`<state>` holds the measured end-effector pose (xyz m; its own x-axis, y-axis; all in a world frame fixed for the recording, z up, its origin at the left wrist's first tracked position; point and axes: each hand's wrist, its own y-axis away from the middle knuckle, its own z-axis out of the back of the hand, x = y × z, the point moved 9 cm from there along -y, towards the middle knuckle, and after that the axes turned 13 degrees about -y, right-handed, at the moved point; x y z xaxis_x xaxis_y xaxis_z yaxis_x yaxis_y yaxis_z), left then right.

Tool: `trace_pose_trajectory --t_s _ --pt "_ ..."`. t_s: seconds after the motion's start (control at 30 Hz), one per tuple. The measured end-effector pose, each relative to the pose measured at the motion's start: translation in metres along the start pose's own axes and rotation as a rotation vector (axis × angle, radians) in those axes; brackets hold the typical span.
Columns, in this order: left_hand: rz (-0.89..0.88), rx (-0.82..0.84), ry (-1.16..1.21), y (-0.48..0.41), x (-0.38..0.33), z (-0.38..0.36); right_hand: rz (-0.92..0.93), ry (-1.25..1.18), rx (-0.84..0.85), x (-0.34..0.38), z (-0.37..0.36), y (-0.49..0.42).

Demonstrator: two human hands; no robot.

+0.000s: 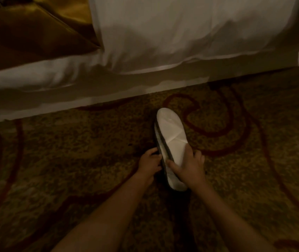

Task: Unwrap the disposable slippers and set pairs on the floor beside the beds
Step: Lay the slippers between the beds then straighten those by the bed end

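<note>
A pair of white disposable slippers (169, 131) lies stacked flat on the patterned carpet (72, 151), toes toward the bed (181, 42). Dark sole edges show along the left side of the stack. My right hand (188, 165) grips the upper slipper near its heel end, thumb on the left edge. My left hand (150, 161) holds the left edge of the lower slipper. No wrapper is visible on them.
The bed's white cover hangs down close to the carpet across the top of the view. A gold-brown cloth (35, 33) lies on the bed at upper left. Carpet with red swirls spreads left and right of the slippers.
</note>
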<state>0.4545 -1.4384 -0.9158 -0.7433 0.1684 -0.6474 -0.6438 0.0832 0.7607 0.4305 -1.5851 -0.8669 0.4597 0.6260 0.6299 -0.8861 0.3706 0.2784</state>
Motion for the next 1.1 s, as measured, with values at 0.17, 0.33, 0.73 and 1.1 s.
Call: trace_pose_trajectory --t_s 0.17,0.33,0.73,1.1 --pt "-0.040 -0.096 -0.133 -0.006 0.002 0.029 -0.113 0.004 -0.061 -0.013 0.012 -0.023" --pt "-0.042 -0.130 -0.125 -0.002 0.014 0.060 -0.140 0.122 -0.028 -0.018 0.003 -0.023" --pt "-0.125 -0.054 0.174 0.025 -0.013 0.089 -0.047 -0.729 0.282 0.080 -0.043 0.022" --pt "-0.029 0.276 0.134 0.063 -0.044 0.130 0.581 -0.464 0.264 0.150 -0.020 0.031"
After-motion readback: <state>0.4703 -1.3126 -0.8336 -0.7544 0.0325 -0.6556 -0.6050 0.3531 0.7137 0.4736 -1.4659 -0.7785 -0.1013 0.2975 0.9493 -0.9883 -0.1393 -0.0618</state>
